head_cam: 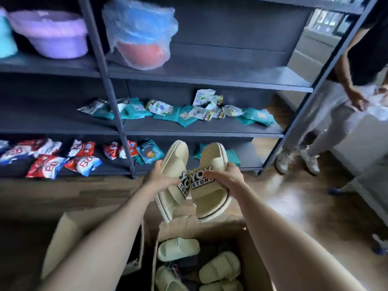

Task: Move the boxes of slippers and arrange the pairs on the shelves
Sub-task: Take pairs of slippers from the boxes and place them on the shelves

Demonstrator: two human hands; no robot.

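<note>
I hold a pair of cream slippers with black-and-white strap logos above an open cardboard box [247, 240]. My left hand [158, 177] grips the left slipper [175, 164] by its strap and side. My right hand [225, 177] grips the right slipper [212, 198] over its strap. Both slippers point toe-up toward the dark metal shelving [210, 134]. Inside the box lie several pale green slippers [178, 248] on dark material.
The lower shelves carry teal and white packets [184, 114] and red-and-white packets [81, 162]. Plastic basins [52, 34] sit on the upper shelf. A second cardboard box [69, 234] stands at left. A person [327, 127] stands at right beside the shelf's end post.
</note>
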